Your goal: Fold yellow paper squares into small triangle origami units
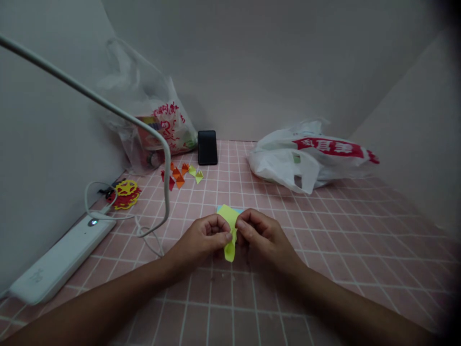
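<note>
A yellow-green sheet of paper (229,216) is pinched between my two hands over the middle of the table. My left hand (211,233) is closed, thumb and forefinger gripping the paper's left side. On the opposite edge, the fingertips of my right hand (262,233) are pinched together on the paper. A narrow end of it hangs down between the hands. Just behind it shows a bit of light blue paper (238,210), mostly hidden. Farther back lie several small folded paper pieces: red (168,182), orange (178,179) and yellow (199,177).
A white power strip (65,259) with cables lies at the left. Beside it are yellow and red cutouts (126,192). A grey bent rod (108,106) crosses the left side. Behind are a phone (208,148), a filled plastic bag (154,125) and a white plastic bag (284,161).
</note>
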`<action>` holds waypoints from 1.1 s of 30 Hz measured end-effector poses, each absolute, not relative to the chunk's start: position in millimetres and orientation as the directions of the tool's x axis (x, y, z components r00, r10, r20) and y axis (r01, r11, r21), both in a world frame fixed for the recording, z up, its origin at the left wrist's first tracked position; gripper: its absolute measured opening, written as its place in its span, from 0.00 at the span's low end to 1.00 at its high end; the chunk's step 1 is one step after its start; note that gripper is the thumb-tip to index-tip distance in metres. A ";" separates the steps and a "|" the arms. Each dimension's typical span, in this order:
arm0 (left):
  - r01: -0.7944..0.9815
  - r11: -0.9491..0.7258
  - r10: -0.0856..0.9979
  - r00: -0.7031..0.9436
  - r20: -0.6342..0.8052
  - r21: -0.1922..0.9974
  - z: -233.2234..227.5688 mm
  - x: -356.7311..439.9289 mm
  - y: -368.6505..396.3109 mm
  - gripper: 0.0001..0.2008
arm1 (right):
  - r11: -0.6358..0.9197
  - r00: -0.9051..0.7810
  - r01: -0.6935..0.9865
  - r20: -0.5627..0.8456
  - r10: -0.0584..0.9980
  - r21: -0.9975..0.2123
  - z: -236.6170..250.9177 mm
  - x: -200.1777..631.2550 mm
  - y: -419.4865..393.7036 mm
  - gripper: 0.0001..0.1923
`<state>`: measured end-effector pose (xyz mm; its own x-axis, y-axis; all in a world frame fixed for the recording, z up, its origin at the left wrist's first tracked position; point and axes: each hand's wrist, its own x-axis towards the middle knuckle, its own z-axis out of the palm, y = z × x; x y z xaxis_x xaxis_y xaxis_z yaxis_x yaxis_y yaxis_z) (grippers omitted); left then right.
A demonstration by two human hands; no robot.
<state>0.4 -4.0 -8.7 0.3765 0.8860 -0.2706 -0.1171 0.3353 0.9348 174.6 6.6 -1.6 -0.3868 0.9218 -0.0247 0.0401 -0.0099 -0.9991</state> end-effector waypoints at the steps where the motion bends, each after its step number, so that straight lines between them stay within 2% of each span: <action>1: -0.114 0.332 0.888 0.373 -0.270 0.936 -8.4 0.4 -3.9 0.09 | -0.015 -0.402 0.041 -0.030 0.915 -0.999 -2.1 174.6 6.9 0.11; 12: -0.030 0.374 0.868 0.363 -0.338 0.927 -6.3 2.5 -3.9 0.11 | 0.186 -0.419 0.272 0.058 0.906 -0.944 -2.5 174.2 6.0 0.12; 17: -0.037 0.310 0.904 0.323 -0.282 0.950 -5.6 0.9 -2.8 0.11 | 0.032 -0.378 0.147 -0.026 0.925 -0.989 -3.8 174.9 7.6 0.16; 25: -0.032 0.159 0.959 0.243 -0.146 0.987 -0.9 -0.3 -1.7 0.10 | -0.207 -0.457 -0.055 -0.160 0.875 -0.977 -8.8 169.5 6.6 0.13; 33: -0.029 0.109 0.965 0.244 -0.099 0.994 -2.4 0.7 -3.9 0.10 | -0.258 -0.482 -0.099 -0.181 0.857 -0.961 -5.7 168.3 9.2 0.14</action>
<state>0.7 -3.9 -2.4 0.2440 0.9647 -0.0989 -0.0287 0.1091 0.9936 168.3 9.2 -5.7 -0.4823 0.8572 -0.1808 -0.0987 -0.2582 -0.9610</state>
